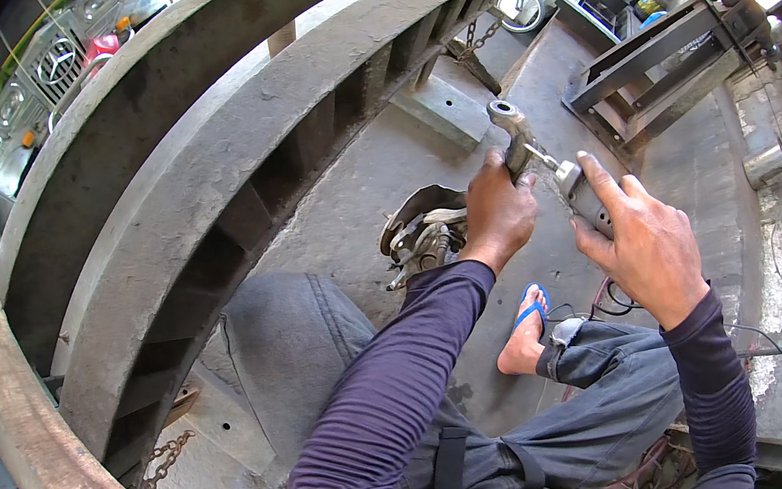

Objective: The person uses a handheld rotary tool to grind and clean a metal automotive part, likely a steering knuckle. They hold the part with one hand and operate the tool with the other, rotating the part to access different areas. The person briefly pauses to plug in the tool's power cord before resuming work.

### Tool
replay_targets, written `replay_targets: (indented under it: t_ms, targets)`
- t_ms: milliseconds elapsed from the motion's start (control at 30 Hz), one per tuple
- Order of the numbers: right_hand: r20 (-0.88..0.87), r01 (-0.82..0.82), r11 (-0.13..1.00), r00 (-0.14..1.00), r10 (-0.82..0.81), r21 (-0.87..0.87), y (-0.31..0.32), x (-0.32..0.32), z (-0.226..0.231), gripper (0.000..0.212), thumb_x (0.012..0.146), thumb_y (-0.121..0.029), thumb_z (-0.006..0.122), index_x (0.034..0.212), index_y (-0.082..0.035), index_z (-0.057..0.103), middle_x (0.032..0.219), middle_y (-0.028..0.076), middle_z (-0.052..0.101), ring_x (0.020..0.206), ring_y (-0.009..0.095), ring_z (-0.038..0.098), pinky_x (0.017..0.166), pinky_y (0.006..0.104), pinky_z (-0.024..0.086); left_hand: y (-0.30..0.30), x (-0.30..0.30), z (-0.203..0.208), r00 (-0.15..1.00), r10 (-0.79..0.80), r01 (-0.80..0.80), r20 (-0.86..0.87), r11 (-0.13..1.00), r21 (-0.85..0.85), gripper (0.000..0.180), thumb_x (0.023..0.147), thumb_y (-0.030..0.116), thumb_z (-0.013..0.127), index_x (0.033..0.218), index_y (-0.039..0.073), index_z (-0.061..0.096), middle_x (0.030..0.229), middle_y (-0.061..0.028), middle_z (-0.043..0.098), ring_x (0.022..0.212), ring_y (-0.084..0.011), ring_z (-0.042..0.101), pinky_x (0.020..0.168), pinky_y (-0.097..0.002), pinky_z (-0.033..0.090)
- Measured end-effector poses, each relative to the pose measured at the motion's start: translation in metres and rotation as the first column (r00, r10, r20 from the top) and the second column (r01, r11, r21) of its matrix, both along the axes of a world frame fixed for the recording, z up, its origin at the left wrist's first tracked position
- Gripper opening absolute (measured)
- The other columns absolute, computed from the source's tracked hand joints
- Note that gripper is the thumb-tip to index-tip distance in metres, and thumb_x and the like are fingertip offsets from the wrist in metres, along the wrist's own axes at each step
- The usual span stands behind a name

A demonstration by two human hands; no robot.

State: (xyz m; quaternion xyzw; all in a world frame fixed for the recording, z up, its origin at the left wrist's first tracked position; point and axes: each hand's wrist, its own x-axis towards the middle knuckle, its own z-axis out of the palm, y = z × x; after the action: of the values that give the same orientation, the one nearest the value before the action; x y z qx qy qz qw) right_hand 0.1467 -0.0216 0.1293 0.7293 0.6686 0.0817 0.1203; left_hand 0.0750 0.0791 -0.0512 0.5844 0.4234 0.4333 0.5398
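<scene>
My left hand is wrapped round a worn metal piece with a round eye at its upper end. From the right, my right hand grips a grey die grinder, forefinger stretched along its body. The grinder's thin shaft points at the metal piece, just above my left thumb; whether its tip touches cannot be made out. Below my left hand, a round container of metal tools or parts stands on the floor, partly hidden by my forearm.
Large curved steel beams with cross ribs arch across the left. A steel frame stands at the upper right. Cables run along the lower right, near my foot in a blue sandal. A bicycle and a truck front are farther off.
</scene>
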Motion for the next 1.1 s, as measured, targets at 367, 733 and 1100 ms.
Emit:
replay_targets:
  t_ms: [367,733,1100]
  targets:
    - [0.087,-0.011,0.999,0.996,0.015,-0.040,-0.001,-0.001,-0.008,0.074,0.092,-0.037,0.075,0.158,-0.017,0.051,0.096,0.014,0.066,0.081,0.034,0.074,0.071,0.0463,0.060,0.001,0.004,-0.003,1.000,0.005,-0.005,0.009,1.000,-0.016,0.028,0.093,0.011,0.071,0.112,-0.004,0.057,0.105,-0.0310,0.071,0.106,-0.0530,0.067,0.094,-0.0593,0.048]
    - [0.115,-0.028,1.000,0.993,0.026,0.008,-0.005,-0.002,-0.013,0.076,0.090,-0.038,0.077,0.158,-0.017,0.050,0.099,0.013,0.065,0.084,0.033,0.075,0.069,0.0445,0.061,0.000,0.005,-0.002,1.000,0.014,-0.014,0.003,1.000,-0.019,0.029,0.094,0.012,0.071,0.115,-0.002,0.057,0.109,-0.0295,0.071,0.110,-0.0516,0.066,0.097,-0.0599,0.046]
    - [0.132,-0.025,1.000,0.991,0.025,-0.005,-0.006,0.001,-0.014,0.078,0.090,-0.038,0.077,0.159,-0.018,0.049,0.099,0.013,0.064,0.086,0.033,0.074,0.070,0.0444,0.061,0.001,0.009,-0.006,1.000,0.031,-0.031,-0.002,0.999,-0.019,0.031,0.093,0.010,0.070,0.117,-0.003,0.057,0.108,-0.0302,0.072,0.109,-0.0515,0.067,0.095,-0.0591,0.049]
